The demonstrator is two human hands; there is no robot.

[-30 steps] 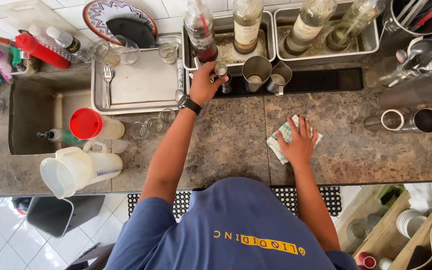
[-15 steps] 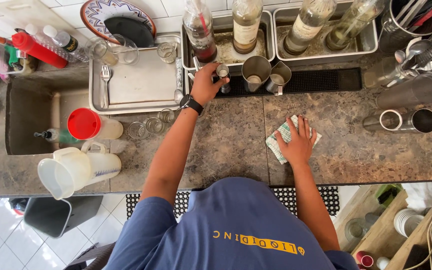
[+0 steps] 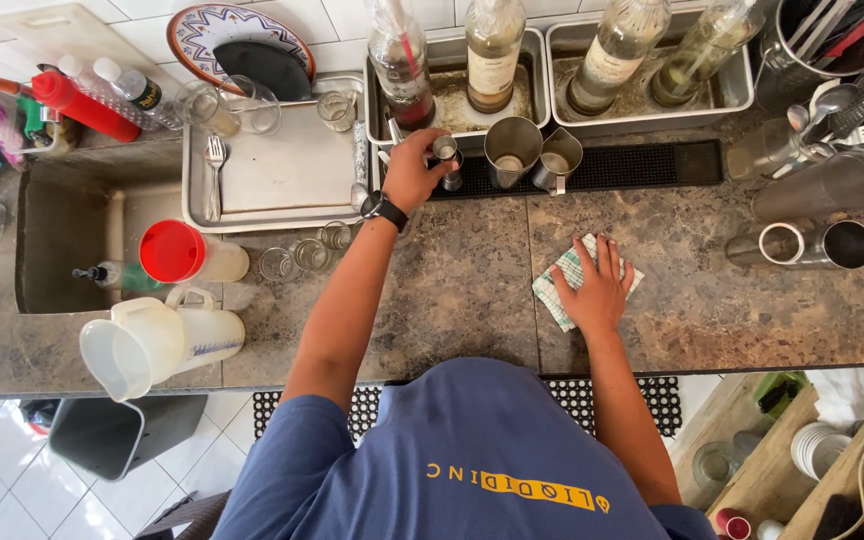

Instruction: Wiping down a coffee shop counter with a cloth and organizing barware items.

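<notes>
**A:** Start at the near edge. What sits there?

**B:** A clear plastic measuring jug (image 3: pixel 157 340) lies on its side near the left end of the mottled brown stone bench (image 3: pixel 712 300). Nobody is touching it.

**A:** And mid-bench?

**B:** The right hand (image 3: pixel 600 292) lies flat on a folded green-and-white checked cloth (image 3: pixel 552 290). Its grip is spread, the fingers fanned out and pressing the cloth down rather than gathering it.

**A:** So a wipe is under way?

**B:** I'd judge the wipe is on pause. The palm parks the cloth while the other arm does the work.

**A:** Where does that arm go?

**B:** It goes to the far edge. The left hand (image 3: pixel 412 172), with a black watch on its wrist, has its fingertips pinched on the rim of a small steel measuring cup (image 3: pixel 444 150). The cup stands upright at the left end of the black rubber bar mat (image 3: pixel 632 165). I can't tell whether its base is touching the mat.

**A:** What's next to it?

**B:** Two steel pitchers stand just to its right, a taller one (image 3: pixel 512 150) and a spouted one (image 3: pixel 557 158). Behind them is a steel tray (image 3: pixel 542 70) holding bottles.

**A:** What step is this, then?

**B:** It looks like handling the measuring cup at the mat, either picking it up or setting it down. Any move from here needs a firm pinch and a straight lift, because the pitchers crowd it.
</notes>
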